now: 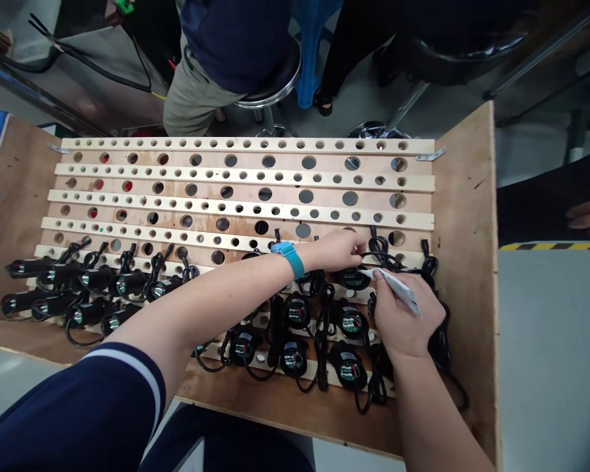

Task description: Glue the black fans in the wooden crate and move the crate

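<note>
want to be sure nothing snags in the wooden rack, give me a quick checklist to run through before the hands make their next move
1. Left hand has hold of the black cord at the rack's right end: ok, fingers pinch it.
2. Right hand has the white pen-like tool in grip: ok, its tip points toward the cord.
3. Black unit under the fingers is seated in its hole: cannot tell, the hands hide it.
4. Cords of the neighbouring units are free of the one held: not ok, they loop over each other.
5. Wooden rack has free holes above: ok.
6. Blue wristband is clear of the cords: ok.
</note>
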`<state>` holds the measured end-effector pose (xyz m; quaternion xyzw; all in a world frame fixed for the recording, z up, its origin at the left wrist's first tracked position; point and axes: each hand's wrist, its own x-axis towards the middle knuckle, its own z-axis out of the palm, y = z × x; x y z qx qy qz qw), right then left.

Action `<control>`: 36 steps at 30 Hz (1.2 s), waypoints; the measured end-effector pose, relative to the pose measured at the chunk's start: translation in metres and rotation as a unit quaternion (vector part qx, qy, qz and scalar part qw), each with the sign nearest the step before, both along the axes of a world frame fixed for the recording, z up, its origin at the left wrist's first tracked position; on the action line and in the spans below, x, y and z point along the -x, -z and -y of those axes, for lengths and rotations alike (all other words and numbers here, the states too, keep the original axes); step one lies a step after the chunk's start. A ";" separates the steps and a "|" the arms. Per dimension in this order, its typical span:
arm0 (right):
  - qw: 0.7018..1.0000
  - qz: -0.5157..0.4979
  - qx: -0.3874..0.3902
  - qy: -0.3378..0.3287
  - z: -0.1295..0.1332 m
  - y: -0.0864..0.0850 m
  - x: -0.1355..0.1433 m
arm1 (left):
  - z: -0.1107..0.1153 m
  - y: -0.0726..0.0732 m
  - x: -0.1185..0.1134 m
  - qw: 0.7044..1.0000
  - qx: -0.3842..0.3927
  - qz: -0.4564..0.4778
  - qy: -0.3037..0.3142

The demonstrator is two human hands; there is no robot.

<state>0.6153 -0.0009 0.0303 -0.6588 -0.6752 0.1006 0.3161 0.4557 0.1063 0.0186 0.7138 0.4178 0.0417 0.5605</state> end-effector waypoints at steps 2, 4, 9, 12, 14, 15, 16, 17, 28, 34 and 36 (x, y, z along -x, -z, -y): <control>1.000 0.009 -0.002 -0.007 -0.001 0.000 0.001 | 0.000 0.001 0.000 1.000 -0.001 -0.001 0.001; 1.000 0.020 -0.005 -0.014 -0.002 0.000 0.001 | 0.000 0.002 0.000 1.000 -0.001 -0.001 0.001; 0.999 0.014 -0.019 -0.047 -0.002 -0.001 0.001 | 0.000 0.003 0.000 1.000 0.003 0.001 -0.003; 0.997 0.002 -0.014 -0.070 0.005 -0.004 0.000 | 0.001 0.002 0.000 1.000 0.007 0.003 -0.004; 0.998 -0.007 -0.005 -0.056 0.011 -0.007 0.001 | 0.000 0.001 0.001 1.000 0.011 0.005 -0.006; 0.999 -0.017 0.001 -0.041 0.014 -0.008 0.001 | 0.000 0.001 0.001 1.000 0.014 0.004 -0.007; 0.999 -0.030 0.007 -0.022 0.017 -0.009 0.003 | -0.001 0.001 0.002 1.000 0.018 0.004 -0.005; 0.999 -0.044 0.013 -0.003 0.019 -0.010 0.004 | -0.001 0.000 0.002 1.000 0.023 0.002 -0.003; 0.999 -0.029 0.019 -0.003 0.016 0.002 0.012 | -0.003 0.000 0.006 0.999 0.044 0.032 0.000; 0.999 0.005 0.024 -0.025 0.012 0.000 0.017 | -0.003 0.001 0.006 0.997 0.063 0.031 -0.012; 0.999 0.008 0.019 -0.036 0.011 0.000 0.018 | -0.003 0.003 0.006 0.997 0.063 0.033 -0.013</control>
